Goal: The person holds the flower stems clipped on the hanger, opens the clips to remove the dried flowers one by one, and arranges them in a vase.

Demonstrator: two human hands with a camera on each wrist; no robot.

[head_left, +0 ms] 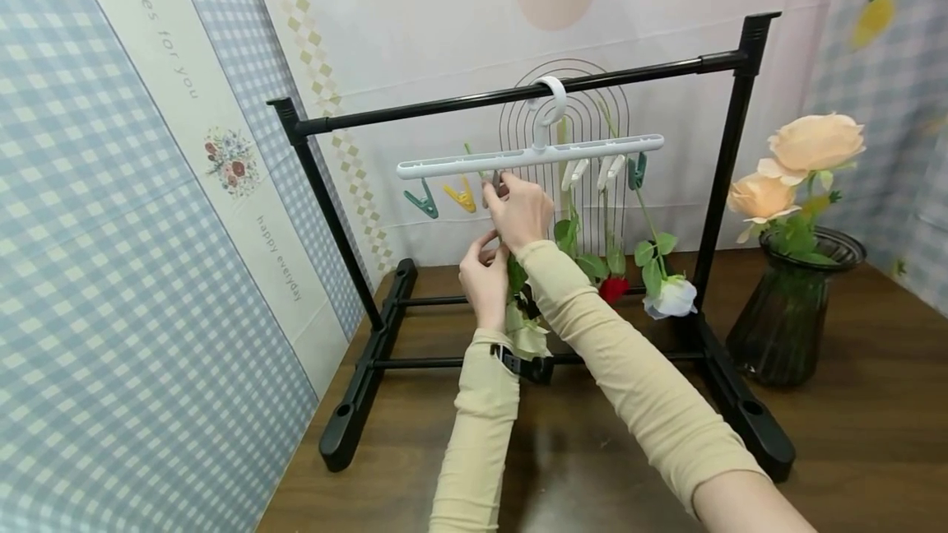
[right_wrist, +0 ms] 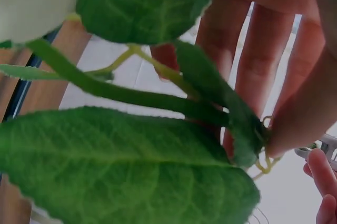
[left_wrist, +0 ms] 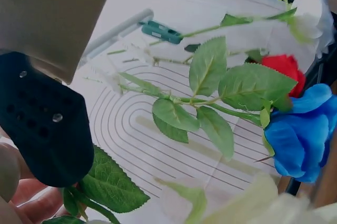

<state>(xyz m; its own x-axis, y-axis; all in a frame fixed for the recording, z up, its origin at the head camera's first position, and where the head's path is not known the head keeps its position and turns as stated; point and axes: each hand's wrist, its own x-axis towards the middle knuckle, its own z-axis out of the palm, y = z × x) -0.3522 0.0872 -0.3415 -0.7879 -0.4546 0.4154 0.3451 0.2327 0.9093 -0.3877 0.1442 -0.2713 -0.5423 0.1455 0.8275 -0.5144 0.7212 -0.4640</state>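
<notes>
Low in the head view, the left hand (head_left: 485, 282) pinches the green stem of a pale white rose (head_left: 529, 337), which hangs flower down beside the wrist. Just above it, the right hand (head_left: 522, 210) pinches a greyish clothespin (head_left: 495, 179) under the white hanger (head_left: 474, 163); its fingers hide most of the clothespin. The stem's thin tip (head_left: 467, 148) sticks up by the hanger bar. In the right wrist view, fingers (right_wrist: 258, 66) surround the stem (right_wrist: 126, 95) among large leaves. To the left hang a green clothespin (head_left: 423, 202) and a yellow clothespin (head_left: 461, 196), both without flowers.
The hanger hooks over a black rack (head_left: 429, 111) on a wooden table (head_left: 592, 451). Clipped further right are a red rose (head_left: 613, 289), a white rose (head_left: 670, 298) and a blue rose (left_wrist: 300, 134). A dark glass vase (head_left: 785, 319) with peach roses (head_left: 815, 142) stands at right.
</notes>
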